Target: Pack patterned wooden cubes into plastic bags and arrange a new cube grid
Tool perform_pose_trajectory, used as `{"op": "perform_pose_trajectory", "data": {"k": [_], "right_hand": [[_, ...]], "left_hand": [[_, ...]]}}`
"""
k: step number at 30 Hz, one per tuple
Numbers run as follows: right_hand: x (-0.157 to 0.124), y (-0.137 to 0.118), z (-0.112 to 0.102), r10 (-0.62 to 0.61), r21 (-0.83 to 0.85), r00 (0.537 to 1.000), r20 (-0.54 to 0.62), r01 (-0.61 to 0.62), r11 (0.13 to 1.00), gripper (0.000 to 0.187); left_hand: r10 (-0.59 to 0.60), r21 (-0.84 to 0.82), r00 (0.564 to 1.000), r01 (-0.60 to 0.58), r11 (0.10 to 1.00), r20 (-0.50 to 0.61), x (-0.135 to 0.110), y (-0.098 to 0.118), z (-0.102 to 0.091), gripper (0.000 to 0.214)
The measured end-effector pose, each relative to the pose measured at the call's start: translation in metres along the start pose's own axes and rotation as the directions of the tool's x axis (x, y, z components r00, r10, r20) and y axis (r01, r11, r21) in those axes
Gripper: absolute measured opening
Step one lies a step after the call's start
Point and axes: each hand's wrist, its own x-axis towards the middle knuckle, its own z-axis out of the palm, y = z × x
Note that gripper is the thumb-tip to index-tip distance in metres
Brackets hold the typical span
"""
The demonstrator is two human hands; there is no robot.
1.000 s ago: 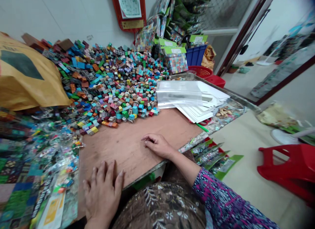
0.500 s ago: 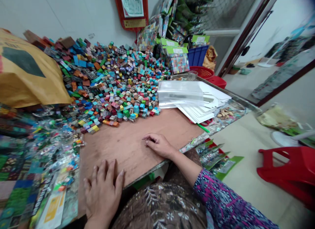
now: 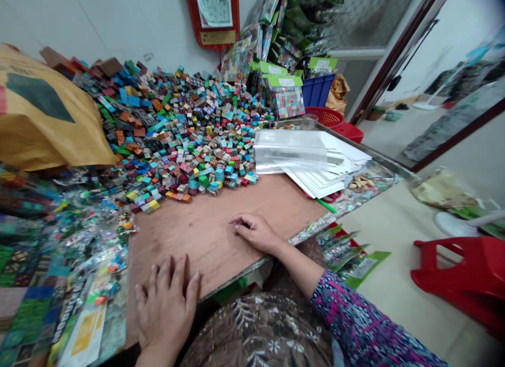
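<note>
Steadiness should come from a light touch, so I rest my spread left hand and loosely curled right hand, both seemingly empty, on the brown board-topped table, clear of the heaped, multicoloured, box-shaped blocks beyond.

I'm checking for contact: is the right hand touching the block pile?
Apart: the head view plainly shows a stretch of brown board between the right hand and the block pile.
</note>
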Motion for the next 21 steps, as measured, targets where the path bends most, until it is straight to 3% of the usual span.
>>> {"op": "perform_pose_trajectory", "data": {"k": [21], "right_hand": [[0.0008, 0.0027, 0.0, -0.02, 0.007, 1.0, -0.004, 0.02, 1.0, 0.022]], "left_hand": [[0.004, 0.054, 1.0, -0.006, 0.999, 0.023, 0.0002, 0.0013, -0.0021, 0.052]]}}
